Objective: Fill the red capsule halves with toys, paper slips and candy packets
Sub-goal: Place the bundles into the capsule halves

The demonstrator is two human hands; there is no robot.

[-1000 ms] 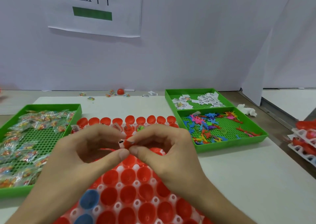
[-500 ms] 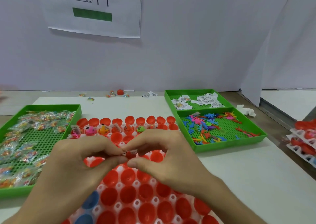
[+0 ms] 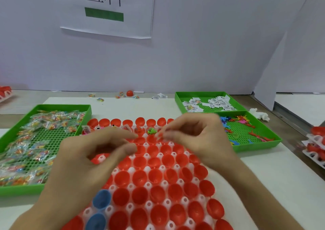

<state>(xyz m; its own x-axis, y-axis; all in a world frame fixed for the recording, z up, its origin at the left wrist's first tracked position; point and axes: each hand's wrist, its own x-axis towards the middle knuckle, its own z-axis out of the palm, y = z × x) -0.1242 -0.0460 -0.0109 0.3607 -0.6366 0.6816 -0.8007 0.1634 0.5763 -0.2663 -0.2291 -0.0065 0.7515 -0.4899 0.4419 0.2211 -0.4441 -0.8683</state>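
A white rack [image 3: 147,168] of red capsule halves [image 3: 154,175] fills the middle of the table, with two blue halves [image 3: 102,199] at its near left. Far-row halves hold slips and toys, among them a green toy [image 3: 151,131]. My left hand [image 3: 98,152] hovers over the rack's left side, thumb and fingers apart, with nothing in it. Over the rack's far right, my right hand [image 3: 193,134] is blurred, its fingers loosely curled, and I see nothing in it. Candy packets [image 3: 35,141] fill the left green tray [image 3: 52,106]. On the right are paper slips [image 3: 218,101] and coloured toys [image 3: 242,120].
Both right-hand trays are green; the toy tray's front rim [image 3: 255,146] touches the rack's right side. A loose red capsule [image 3: 129,93] and stray packets lie by the back wall. A white tissue [image 3: 260,115] and stacked racks [image 3: 316,141] are on the right.
My hands were pinched together over a small item above the rack. They have now drawn apart, the right one moving right and further away, and the item is no longer between them.
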